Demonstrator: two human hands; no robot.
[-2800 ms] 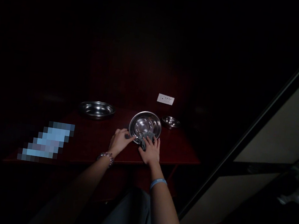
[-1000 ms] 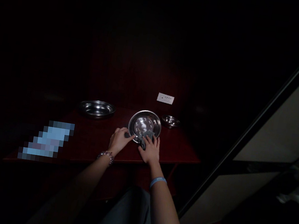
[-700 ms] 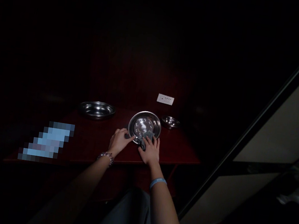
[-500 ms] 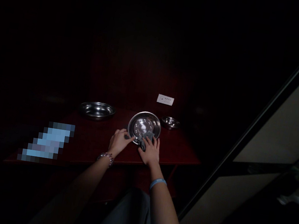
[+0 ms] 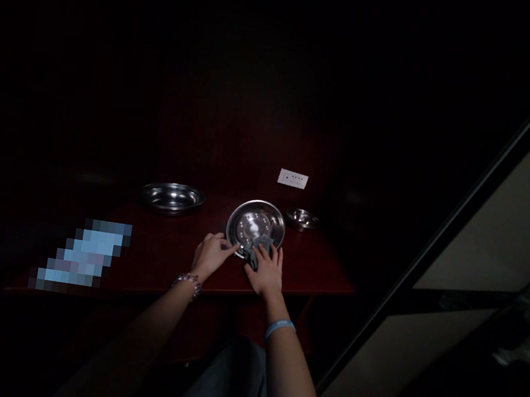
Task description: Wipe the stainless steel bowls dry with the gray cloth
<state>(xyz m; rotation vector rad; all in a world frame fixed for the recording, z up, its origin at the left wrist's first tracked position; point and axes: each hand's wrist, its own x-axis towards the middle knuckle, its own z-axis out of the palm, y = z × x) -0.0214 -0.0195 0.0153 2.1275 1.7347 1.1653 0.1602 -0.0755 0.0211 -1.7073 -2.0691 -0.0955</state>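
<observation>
Nearest, a blue wristband (image 5: 280,327) circles the right wrist, any lettering on it too small to read, and a beaded bracelet (image 5: 187,284) the left. The right hand (image 5: 266,275) has its fingers slightly spread and bent over a bunched grey cloth (image 5: 263,244), holding it against the near inner wall of a shiny metal basin (image 5: 246,222). The left hand (image 5: 210,257) has its thumb and fingers closed at the basin's near-left rim, though in this gloom the far side of that grip cannot be made out. The basin is tilted toward the person over the dark red desk (image 5: 160,262). The step in hand looks like wiping; a further stroke would call for a steady left hold and even pressure through the cloth. Beyond are a wide metal dish (image 5: 172,199) at left, a small metal bowl (image 5: 301,220) just right of the basin, and a white wall socket plate (image 5: 292,179), without legible writing.
</observation>
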